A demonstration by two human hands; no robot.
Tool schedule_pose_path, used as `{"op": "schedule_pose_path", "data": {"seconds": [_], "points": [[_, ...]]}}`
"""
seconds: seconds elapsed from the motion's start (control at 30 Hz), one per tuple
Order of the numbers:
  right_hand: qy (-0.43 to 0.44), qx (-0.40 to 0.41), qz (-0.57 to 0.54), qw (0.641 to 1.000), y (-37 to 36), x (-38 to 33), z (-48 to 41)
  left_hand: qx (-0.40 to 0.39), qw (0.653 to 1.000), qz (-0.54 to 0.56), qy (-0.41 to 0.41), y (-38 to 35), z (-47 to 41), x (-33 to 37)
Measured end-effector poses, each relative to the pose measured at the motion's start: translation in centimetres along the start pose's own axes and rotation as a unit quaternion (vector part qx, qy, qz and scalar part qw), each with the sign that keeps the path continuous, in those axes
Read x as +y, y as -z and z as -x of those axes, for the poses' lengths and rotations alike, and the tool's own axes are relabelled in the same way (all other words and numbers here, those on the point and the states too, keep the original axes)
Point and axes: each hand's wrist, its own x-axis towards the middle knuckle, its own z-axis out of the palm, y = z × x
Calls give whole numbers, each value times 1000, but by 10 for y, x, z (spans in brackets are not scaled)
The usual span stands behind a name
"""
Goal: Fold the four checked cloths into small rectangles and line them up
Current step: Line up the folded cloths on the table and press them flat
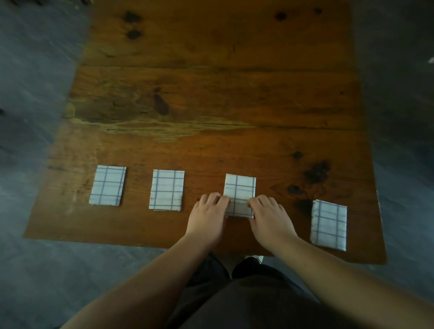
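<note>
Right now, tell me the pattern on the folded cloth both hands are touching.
The cloth is white with thin blue-grey check lines, clearest in the head view.

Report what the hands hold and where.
The third cloth from the left: the left hand grips its near left edge, the right hand its near right edge.

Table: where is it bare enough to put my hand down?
Past the row, the table is all bare. A narrow bare strip lies between the leftmost cloth and second cloth. It is crowded around the third cloth, where the left hand and right hand hold it, and near the fourth cloth.
</note>
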Motion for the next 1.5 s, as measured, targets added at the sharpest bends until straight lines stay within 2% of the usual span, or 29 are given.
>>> {"op": "schedule_pose_path", "data": {"seconds": [0.43, 0.77, 1.5], "points": [[3, -12, 33, 999, -4, -22, -7, -13, 1000, 7, -5, 4, 9, -23], [-25, -4, 48, 999, -7, -23, -6, -11, 1000, 23, -12, 3, 6, -24], [-32, 27, 2, 999, 1, -9, 6, 11, 1000, -13, -11, 8, 7, -4]]}}
